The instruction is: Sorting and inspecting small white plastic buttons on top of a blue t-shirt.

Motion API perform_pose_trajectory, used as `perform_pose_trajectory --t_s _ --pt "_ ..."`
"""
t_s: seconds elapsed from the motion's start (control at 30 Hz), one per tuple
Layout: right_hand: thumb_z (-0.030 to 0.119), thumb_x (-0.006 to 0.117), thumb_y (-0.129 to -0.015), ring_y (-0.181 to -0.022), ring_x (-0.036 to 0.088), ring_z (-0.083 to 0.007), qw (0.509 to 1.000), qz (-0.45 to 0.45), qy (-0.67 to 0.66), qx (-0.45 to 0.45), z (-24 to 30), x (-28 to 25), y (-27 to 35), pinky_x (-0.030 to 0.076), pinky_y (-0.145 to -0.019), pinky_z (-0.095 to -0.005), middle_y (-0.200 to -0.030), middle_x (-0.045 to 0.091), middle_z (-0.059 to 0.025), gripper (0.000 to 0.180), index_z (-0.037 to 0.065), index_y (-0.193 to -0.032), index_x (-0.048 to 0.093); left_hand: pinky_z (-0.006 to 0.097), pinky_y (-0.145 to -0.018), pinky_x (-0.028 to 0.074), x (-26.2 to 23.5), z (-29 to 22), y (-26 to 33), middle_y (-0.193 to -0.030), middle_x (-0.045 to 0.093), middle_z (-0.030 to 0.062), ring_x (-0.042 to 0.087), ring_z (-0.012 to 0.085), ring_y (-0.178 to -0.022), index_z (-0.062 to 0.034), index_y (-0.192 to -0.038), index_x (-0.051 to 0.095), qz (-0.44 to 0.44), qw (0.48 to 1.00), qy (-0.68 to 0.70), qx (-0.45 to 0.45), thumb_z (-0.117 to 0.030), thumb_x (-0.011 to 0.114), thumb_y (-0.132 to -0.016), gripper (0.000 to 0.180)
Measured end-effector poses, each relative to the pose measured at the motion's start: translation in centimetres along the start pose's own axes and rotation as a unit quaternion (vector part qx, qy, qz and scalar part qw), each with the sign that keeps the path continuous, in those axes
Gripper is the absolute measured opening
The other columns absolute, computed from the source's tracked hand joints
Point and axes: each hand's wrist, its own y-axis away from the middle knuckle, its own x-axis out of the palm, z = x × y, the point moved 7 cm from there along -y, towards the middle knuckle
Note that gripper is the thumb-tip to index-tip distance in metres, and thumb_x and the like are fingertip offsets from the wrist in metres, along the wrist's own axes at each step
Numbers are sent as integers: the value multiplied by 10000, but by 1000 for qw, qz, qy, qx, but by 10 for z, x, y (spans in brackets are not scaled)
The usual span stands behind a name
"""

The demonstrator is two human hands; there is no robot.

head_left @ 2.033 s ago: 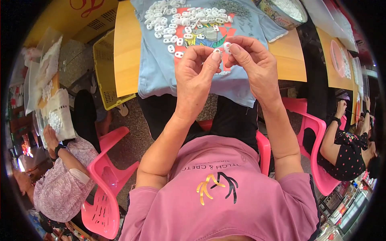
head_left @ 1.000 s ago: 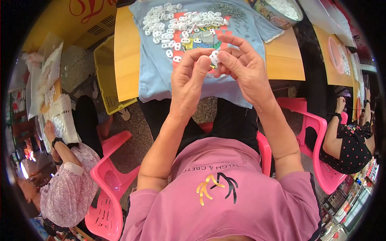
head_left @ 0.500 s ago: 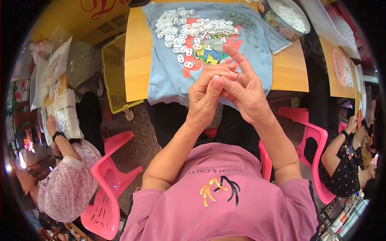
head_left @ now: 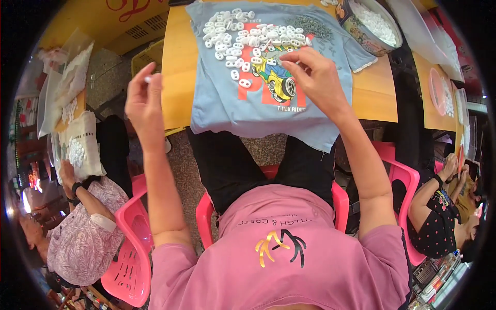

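My left hand [head_left: 143,103] is raised to the left of the table's edge, fingertips and thumb pinching a small white piece [head_left: 149,79], mostly covered by the fingers. Above the blue T-shirt [head_left: 227,111] spread over the table, my right hand [head_left: 316,77] has its thumb and fingers drawn together; what is between them, if anything, I cannot make out. Just beyond its fingertips lie many white oval plastic pieces [head_left: 245,82] with two holes each, loosely scattered. Behind them is a heap of small dark grey-green bits [head_left: 312,27], too small to name.
A round patterned tin [head_left: 361,44] full of white pieces stands at the table's back right. The wooden table [head_left: 178,67] shows on both sides of the shirt. A yellow crate [head_left: 147,57] is at the left. Other people sit on pink chairs [head_left: 132,248] at both sides.
My hands were together over the shirt's near edge and have parted. The left swung out to the left with the small white piece; the right moved forward toward the scattered pieces.
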Motion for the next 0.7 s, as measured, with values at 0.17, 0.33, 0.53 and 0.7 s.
perform_pose_trajectory --t_s 0.17,0.33,0.53,0.7 --pt "164 674 -850 -742 610 -236 981 19 170 -92 5 22 -15 483 -659 -345 -862 634 -87 146 55 -943 700 244 -824 449 -66 69 -40 -1024 570 45 550 130 -937 -14 -1225 598 -31 975 -218 -11 -219 679 -908 386" --pt "181 668 -846 -803 627 -295 963 57 249 -87 6 31 -20 498 -698 -394 -849 612 -88 151 54 -927 667 345 -954 435 -62 58 -35 -1226 529 134 534 223 -1103 -18 -1258 569 -49 927 -369 58 -275 688 -889 465" --pt "137 650 -862 -721 624 -240 982 37 161 -86 -5 20 -12 497 -658 -349 -828 637 -82 169 34 -993 630 300 -785 508 42 -25 8 -1078 613 117 615 206 -943 -12 -1141 615 36 985 -106 128 -40 631 -884 259" --pt "144 661 -892 -681 584 -96 965 39 -222 137 -10 9 6 481 -622 -254 -839 638 -17 164 38 -1013 630 290 -698 517 117 -53 49 -999 628 110 635 195 -832 -28 -1101 643 159 971 -51 169 37 625 -858 253"
